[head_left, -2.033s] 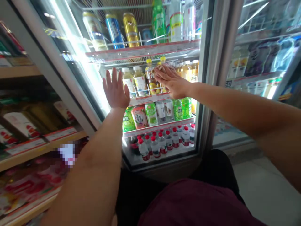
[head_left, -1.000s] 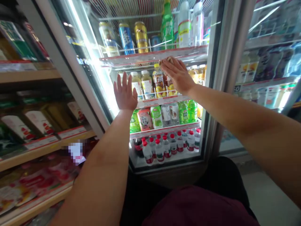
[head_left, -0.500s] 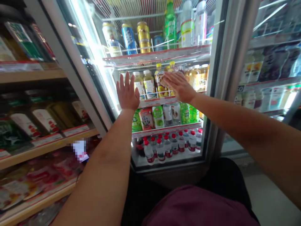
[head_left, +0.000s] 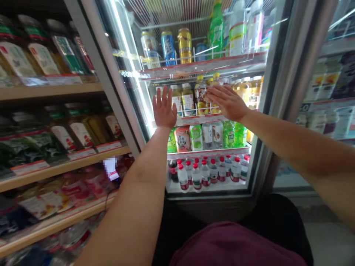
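Note:
I stand before a lit drinks fridge [head_left: 280, 92] with a glass door. My left hand [head_left: 163, 109] is raised flat against the glass, fingers up and spread, holding nothing. My right hand [head_left: 229, 101] lies flat on the glass further right, its fingers stretched out to the left; I cannot see what, if anything, is under the palm. Behind both hands stands a row of yellow-capped tea bottles [head_left: 188, 98]. Cans [head_left: 168, 46] sit on the shelf above, and green bottles [head_left: 229, 133] on the shelf below.
Red-capped water bottles [head_left: 205, 171] fill the fridge's bottom shelf. To the left, wooden shelves [head_left: 55, 88] carry bottles and packets. A second fridge [head_left: 327, 81] stands on the right. My dark red shirt [head_left: 235, 244] shows at the bottom.
My right hand slid up to the upper shelf edge and came back down over the tea bottles. My left hand stayed flat on the glass. The view has swung to the left.

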Demonstrator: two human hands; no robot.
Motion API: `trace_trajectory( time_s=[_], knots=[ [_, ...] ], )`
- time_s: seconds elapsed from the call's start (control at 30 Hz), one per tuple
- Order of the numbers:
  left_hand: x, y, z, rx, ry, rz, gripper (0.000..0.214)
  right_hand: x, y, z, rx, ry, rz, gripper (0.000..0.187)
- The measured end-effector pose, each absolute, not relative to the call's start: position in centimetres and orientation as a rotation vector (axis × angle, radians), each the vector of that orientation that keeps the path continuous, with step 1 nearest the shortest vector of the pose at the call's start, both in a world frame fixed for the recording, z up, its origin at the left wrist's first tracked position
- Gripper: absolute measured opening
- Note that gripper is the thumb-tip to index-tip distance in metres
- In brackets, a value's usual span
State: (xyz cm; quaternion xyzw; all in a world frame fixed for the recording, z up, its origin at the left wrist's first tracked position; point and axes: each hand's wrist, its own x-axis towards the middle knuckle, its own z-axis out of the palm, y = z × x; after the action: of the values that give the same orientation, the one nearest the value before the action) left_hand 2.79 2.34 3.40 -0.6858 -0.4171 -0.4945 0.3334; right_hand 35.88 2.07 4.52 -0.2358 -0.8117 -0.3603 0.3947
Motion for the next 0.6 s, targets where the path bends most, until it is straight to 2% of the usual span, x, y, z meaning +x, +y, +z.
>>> trace_trajectory(
  time_s=[0.13, 0.3, 0.6],
  knots=[
    [2.8, 2.4, 3.3, -1.782, -1.074, -1.292, 0.065, 35.5, 2.0, 5.0, -0.702, -1.905, -0.875, 0.059],
    [2.8, 2.4, 3.3, -1.785, -1.066, -1.308, 0.065, 35.1, 1.9, 4.4, -0.688, -2.052, -0.854, 0.065],
    [2.9, 2.2, 3.5, -1.819, -1.081, -1.331, 0.064, 34.0, 1.9, 5.4, -0.75, -1.896, -0.768, 0.061]
  ],
)
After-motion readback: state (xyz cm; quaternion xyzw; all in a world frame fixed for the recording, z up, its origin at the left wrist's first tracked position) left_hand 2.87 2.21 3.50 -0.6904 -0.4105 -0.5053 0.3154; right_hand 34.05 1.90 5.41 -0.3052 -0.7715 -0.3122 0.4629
